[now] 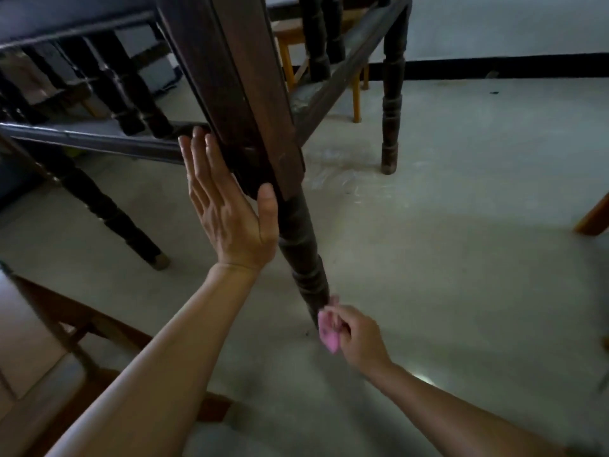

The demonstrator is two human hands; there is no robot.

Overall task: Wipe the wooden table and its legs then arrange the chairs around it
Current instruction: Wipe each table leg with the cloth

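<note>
Two hands are busy at one corner of the dark wooden counter (237, 77). The left grip (227, 209) is open. Its fingers are straight and its palm lies flat on the square top part of the corner leg (300, 245). The thumb touches the low edge of that square part. The right grip (359, 338) is closed on a pink cloth (328, 331). It holds the cloth against the bottom of the same leg, just above the grey floor (461, 258). The leg is round and bumpy lower down. A light wooden stool (286, 37) stands past the far side of the counter. Part of a brown chair (66, 311) shows on the near left.
</note>
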